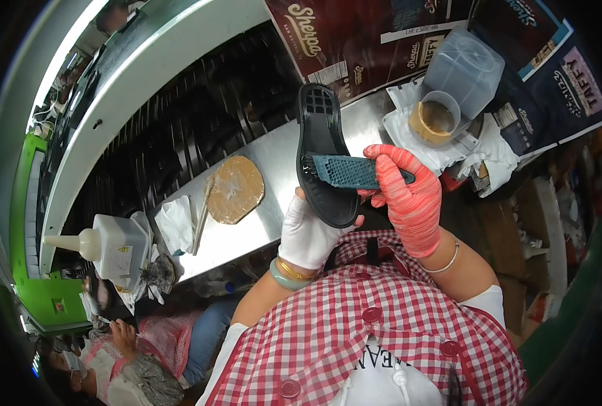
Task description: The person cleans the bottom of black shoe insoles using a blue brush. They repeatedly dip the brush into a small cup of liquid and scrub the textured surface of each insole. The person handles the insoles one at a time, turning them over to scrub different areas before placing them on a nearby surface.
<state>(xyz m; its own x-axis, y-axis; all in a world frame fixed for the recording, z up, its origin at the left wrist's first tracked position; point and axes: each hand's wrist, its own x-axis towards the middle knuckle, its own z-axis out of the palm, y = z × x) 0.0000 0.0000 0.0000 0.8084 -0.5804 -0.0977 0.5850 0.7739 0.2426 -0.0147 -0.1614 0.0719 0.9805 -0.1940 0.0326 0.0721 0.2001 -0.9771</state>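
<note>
Out at the left, a white squeeze bottle [119, 250] stands beyond the desk's [278, 159] left end, its pale nozzle pointing away. Onto the metal now: crumpled white paper [176, 223] lies near that left end, a thin stick [201, 220] just beside it, leaning over the edge of a round tan disc [236, 189].

And here's the action, mid-picture! The white-gloved left hand [309, 233] has its fingers wrapped around the lower end of a black shoe sole [320, 125], held above the desk's near edge with its hollowed face up. Across its middle comes the teal brush [348, 171], gripped by the fingers of the pink-gloved right hand [412, 196]. Bristles at the sole, though whether they touch, I cannot tell.

This looks like the brushing step; the next move calls for a steady sole and an even stroke along its inner face, rim included.

Far right, a taped cup [437, 116] of brownish liquid sits by a clear jug [469, 71] at the desk's right end.
</note>
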